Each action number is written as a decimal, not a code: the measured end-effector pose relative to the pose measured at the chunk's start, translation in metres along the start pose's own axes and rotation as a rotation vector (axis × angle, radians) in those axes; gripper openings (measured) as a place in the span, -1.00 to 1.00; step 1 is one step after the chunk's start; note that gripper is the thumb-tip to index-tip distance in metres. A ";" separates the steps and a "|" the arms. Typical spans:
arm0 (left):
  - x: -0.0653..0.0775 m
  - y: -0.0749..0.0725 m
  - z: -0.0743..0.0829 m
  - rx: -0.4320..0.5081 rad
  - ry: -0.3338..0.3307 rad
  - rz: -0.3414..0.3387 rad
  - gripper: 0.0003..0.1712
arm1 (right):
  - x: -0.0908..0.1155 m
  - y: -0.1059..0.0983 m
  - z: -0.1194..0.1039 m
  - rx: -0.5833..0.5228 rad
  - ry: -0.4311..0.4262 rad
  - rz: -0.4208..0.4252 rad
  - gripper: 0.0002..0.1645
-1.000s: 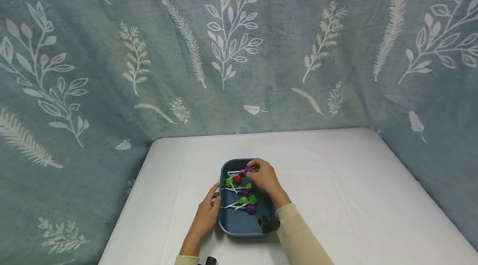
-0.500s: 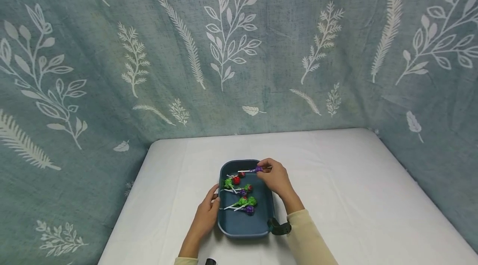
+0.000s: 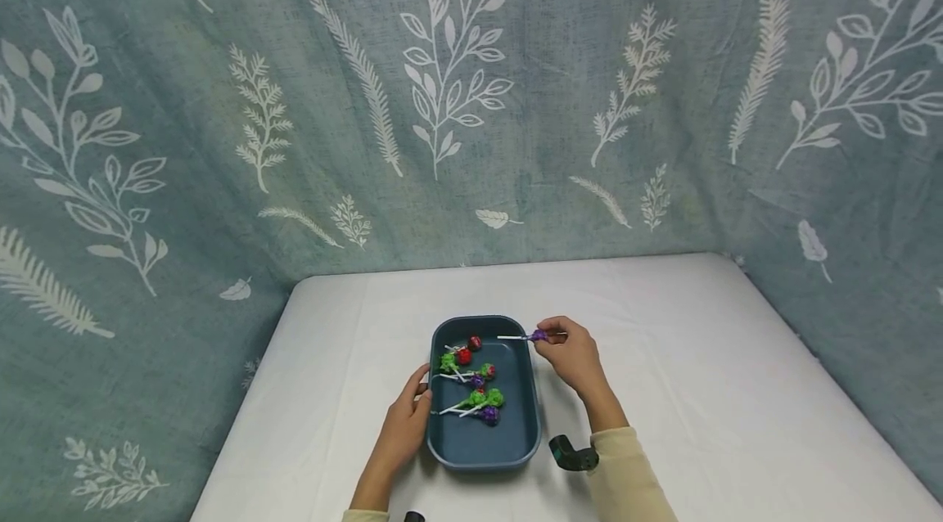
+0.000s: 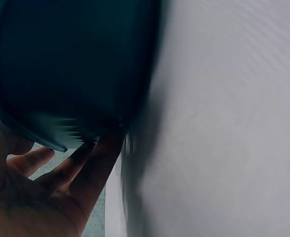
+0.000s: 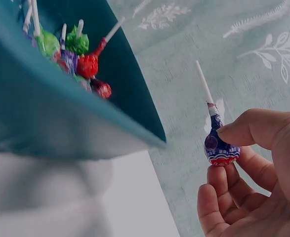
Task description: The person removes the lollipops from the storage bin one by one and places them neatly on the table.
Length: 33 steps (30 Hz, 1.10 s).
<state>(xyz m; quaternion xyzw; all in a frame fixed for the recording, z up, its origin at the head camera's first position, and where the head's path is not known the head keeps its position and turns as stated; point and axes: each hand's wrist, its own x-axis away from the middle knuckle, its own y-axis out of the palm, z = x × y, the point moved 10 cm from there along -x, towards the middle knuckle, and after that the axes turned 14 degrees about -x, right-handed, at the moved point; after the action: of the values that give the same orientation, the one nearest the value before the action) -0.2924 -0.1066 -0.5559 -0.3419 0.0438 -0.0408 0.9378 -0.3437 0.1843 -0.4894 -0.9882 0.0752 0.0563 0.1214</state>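
Observation:
My right hand (image 3: pixel 576 358) pinches a purple-wrapped lollipop (image 3: pixel 539 335) by its candy end, above and just right of the blue tray (image 3: pixel 483 448). In the right wrist view, thumb and fingertips grip the lollipop (image 5: pixel 219 140), and its white stick points up and away. Several lollipops lie inside the tray along its left half: red ones (image 3: pixel 464 356), green ones (image 3: pixel 494 398) and purple ones (image 3: pixel 489 416). My left hand (image 3: pixel 405 425) rests against the tray's left outer wall. Its fairly straight fingers (image 4: pixel 98 168) touch that wall in the left wrist view.
A white cloth (image 3: pixel 700 391) covers the table around the tray. A patterned green-blue fabric (image 3: pixel 471 96) hangs behind and at both sides. A black wrist camera (image 3: pixel 570 454) sticks out from the right forearm.
My right hand has lifted the purple lollipop from the tray's back part and carried it rightward past the right rim. The left hand stays at the tray's left side.

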 end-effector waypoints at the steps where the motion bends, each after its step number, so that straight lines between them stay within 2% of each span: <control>1: 0.000 0.000 0.000 0.001 -0.003 -0.001 -0.47 | 0.000 -0.003 0.001 0.003 0.001 0.006 -0.73; 15: -0.002 0.002 0.000 0.006 -0.006 0.004 -0.47 | 0.005 -0.051 0.034 0.061 0.073 0.072 -0.66; 23: 0.001 -0.001 0.000 0.018 0.012 -0.001 -0.47 | 0.006 -0.058 0.060 0.137 0.116 0.082 -0.67; 33: 0.000 0.001 -0.002 0.016 0.002 -0.012 -0.47 | 0.005 -0.056 0.085 0.194 0.127 0.052 -0.67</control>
<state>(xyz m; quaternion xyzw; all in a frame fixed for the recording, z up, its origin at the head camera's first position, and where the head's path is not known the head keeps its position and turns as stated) -0.2926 -0.1067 -0.5580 -0.3345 0.0424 -0.0469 0.9403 -0.3375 0.2585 -0.5595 -0.9711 0.1133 -0.0110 0.2100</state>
